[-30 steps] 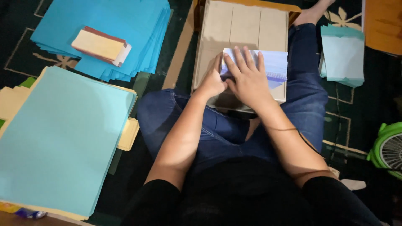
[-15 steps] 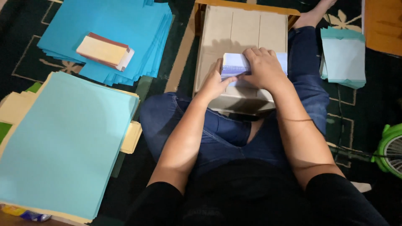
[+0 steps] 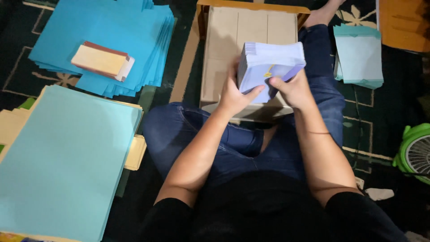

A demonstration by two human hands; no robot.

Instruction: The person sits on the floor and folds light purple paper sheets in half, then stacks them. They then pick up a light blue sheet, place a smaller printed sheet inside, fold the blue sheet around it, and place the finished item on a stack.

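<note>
- Light falls evenly from above: the blue paper stacks (image 3: 107,40) read bright, while the dark patterned carpet (image 3: 385,121) stays dim.
- Soft shadows sit under the forearms and between the legs.
- No glare; the lower edge sinks into near-black clothing.
- Focus is slightly soft throughout, and the green fan (image 3: 414,152) is cropped at the right edge.

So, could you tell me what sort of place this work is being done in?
Probably a home floor used for paper craft: the person sits cross-legged on a dark patterned carpet, with blue paper stacks around, and both hands hold a lavender paper bundle over a low board.
</note>
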